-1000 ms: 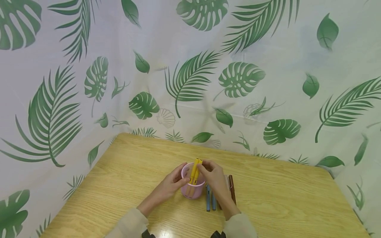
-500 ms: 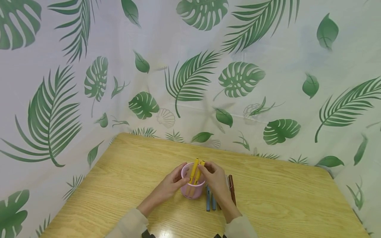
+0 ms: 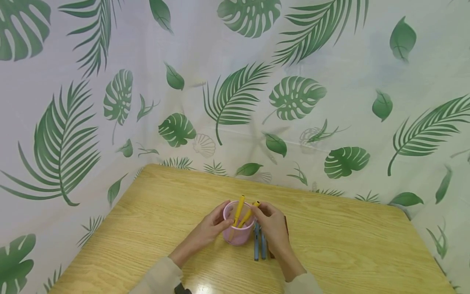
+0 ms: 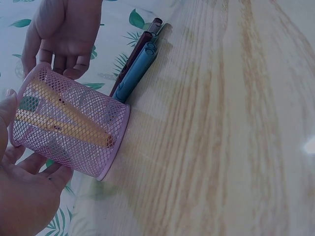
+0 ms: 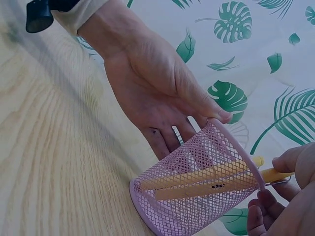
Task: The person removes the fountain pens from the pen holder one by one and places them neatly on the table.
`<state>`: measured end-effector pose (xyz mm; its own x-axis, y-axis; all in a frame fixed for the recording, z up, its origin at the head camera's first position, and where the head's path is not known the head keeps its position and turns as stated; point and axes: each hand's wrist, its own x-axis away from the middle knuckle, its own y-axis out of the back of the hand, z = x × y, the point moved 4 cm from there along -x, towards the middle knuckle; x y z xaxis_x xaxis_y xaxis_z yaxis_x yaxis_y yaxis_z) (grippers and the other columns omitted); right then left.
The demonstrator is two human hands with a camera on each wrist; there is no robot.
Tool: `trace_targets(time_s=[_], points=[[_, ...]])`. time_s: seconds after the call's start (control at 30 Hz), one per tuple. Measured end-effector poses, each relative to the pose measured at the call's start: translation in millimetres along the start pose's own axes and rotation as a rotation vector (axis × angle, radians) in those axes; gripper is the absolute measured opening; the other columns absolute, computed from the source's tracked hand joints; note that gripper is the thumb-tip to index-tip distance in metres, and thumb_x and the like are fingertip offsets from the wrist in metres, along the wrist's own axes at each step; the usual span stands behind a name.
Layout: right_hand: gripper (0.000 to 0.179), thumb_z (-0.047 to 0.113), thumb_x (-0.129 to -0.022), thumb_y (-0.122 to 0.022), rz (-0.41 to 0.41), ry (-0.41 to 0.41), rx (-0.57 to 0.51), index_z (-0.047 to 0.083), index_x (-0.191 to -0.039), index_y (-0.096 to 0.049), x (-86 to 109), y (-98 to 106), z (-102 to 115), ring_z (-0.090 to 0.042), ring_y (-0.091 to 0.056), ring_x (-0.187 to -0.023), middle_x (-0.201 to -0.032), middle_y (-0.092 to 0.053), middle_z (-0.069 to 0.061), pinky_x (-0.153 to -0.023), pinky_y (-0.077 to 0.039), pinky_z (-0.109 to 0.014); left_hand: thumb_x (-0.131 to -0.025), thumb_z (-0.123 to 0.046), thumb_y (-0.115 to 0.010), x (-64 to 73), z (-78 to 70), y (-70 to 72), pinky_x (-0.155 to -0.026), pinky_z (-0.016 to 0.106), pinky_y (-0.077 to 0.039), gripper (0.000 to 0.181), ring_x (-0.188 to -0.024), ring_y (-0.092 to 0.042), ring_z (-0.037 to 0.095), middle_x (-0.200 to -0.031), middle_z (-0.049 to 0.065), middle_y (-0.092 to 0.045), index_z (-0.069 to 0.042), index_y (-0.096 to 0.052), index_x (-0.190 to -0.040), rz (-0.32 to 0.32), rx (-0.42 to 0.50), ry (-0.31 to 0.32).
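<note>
A pink mesh pen holder (image 3: 235, 237) stands upright on the table with two yellow pens in it. My left hand (image 3: 212, 227) grips its left side, thumb at the rim and fingers round the mesh. One yellow pen (image 3: 239, 209) stands steeply inside. The other yellow pen (image 3: 244, 218) leans to the right-hand rim, where my right hand (image 3: 273, 228) pinches its upper end. Through the mesh in the right wrist view, the lower ends of both pens show near the holder's base. The right hand's thumb (image 5: 284, 161) lies beside the pen end jutting past the rim.
Blue pens (image 3: 256, 245) lie on the wooden table (image 3: 349, 245) just right of the holder. Dark reddish-brown pens (image 4: 132, 63) lie beyond them, partly hidden under the right hand in the head view. A leaf-patterned cloth (image 3: 235, 102) hangs behind the table.
The right hand has shifted right, tilting one yellow pen away from the other, so the two now spread apart. The left hand and the holder have stayed in place.
</note>
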<state>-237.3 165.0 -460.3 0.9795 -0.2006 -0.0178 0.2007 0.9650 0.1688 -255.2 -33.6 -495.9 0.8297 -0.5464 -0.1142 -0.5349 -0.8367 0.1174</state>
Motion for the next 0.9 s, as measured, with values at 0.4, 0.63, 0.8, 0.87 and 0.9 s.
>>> trace_targets(time_s=[0.4, 0.63, 0.8, 0.87, 0.9], points=[[0.028, 0.02, -0.098, -0.073, 0.0, -0.015, -0.03, -0.002, -0.115, -0.071, 6.9, 9.1, 4.5, -0.014, -0.058, -0.093, -0.104, -0.069, -0.004, -0.078, -0.053, -0.024, -0.111, -0.016, -0.05, -0.1, -1.0, -0.8, -0.122, 0.05, -0.029, 0.066, -0.151, -0.027, 0.041, -0.164, 0.028, -0.026, 0.003, -0.014, -0.163, 0.007, 0.021, 0.002], [0.026, 0.019, -0.1, -0.071, -0.007, -0.007, -0.038, -0.002, -0.115, -0.071, 7.2, 10.7, 4.3, -0.016, -0.06, -0.098, -0.106, -0.07, -0.005, -0.083, -0.053, -0.025, -0.111, -0.012, -0.05, -1.4, -1.1, -0.9, -0.122, 0.05, -0.028, 0.066, -0.152, -0.027, 0.041, -0.165, 0.027, -0.025, 0.004, -0.013, -0.163, 0.014, 0.038, -0.007], [0.024, 0.019, -0.101, -0.068, -0.006, -0.008, -0.042, -0.001, -0.115, -0.071, 7.8, 12.2, 5.0, -0.017, -0.059, -0.101, -0.107, -0.069, -0.005, -0.088, -0.055, -0.031, -0.111, -0.013, -0.05, -0.6, -0.5, -0.5, -0.122, 0.051, -0.029, 0.065, -0.151, -0.028, 0.042, -0.165, 0.028, -0.025, 0.003, -0.014, -0.163, 0.013, 0.029, -0.008], [0.024, 0.018, -0.102, -0.068, -0.004, -0.007, -0.043, -0.001, -0.116, -0.07, 8.5, 12.6, 5.9, -0.017, -0.059, -0.1, -0.107, -0.069, -0.005, -0.088, -0.055, -0.031, -0.111, -0.012, -0.049, -0.7, 0.1, -0.5, -0.121, 0.051, -0.029, 0.065, -0.151, -0.028, 0.042, -0.165, 0.028, -0.025, 0.003, -0.014, -0.163, 0.014, 0.027, -0.007], [0.024, 0.018, -0.102, -0.068, -0.004, -0.006, -0.044, -0.001, -0.116, -0.07, 8.8, 12.8, 6.5, -0.017, -0.059, -0.1, -0.107, -0.069, -0.005, -0.088, -0.055, -0.031, -0.111, -0.012, -0.049, -1.0, 0.3, -0.5, -0.121, 0.051, -0.029, 0.065, -0.151, -0.028, 0.042, -0.165, 0.027, -0.025, 0.003, -0.014, -0.163, 0.014, 0.027, -0.006]])
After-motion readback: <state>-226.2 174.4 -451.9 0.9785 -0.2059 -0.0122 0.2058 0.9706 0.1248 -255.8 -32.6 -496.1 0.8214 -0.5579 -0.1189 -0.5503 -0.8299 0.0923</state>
